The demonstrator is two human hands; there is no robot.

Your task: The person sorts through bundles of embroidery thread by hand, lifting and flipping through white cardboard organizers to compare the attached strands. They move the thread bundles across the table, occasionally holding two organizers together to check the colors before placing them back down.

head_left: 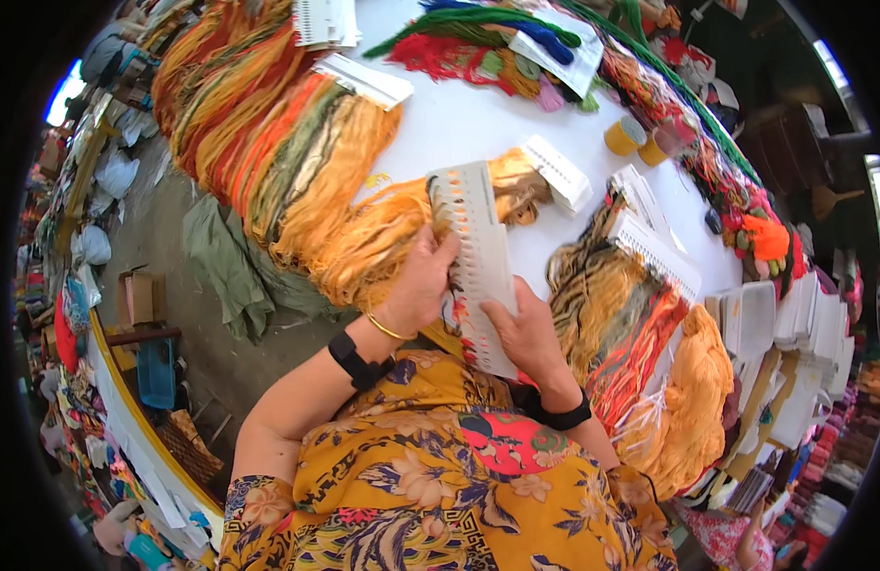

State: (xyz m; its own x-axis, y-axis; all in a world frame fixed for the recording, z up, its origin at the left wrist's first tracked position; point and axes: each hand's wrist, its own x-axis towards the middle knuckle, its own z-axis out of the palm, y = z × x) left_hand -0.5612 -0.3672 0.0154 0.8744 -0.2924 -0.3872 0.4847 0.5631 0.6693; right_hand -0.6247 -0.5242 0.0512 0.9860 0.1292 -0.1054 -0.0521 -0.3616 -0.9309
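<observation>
- Find the white perforated card in front of the body, held up between both hands, lower end close to the patterned shirt.
- Note right hand pinching the card's right edge, thumb laid on top, fingers mostly hidden behind.
- Note left hand bent in at the left edge, beside the thread loops; can't tell card from thread in that grip.
- Best to steady the card with right hand alone, leaving left fingers free to sort strands hole by hole.
- Pull lightly; likely to bend the card or snag a loop otherwise.
- Mind the red strands low on the left edge, near enough to the shirt to catch.
- Stay clear of the golden yarn just left, seemingly drooping over the near edge of the table above the green cloth.
- Avoid swinging right into the second thread bundle.
- Use the bare white tabletop beyond the card, short of the yellow spools, as open room.
</observation>
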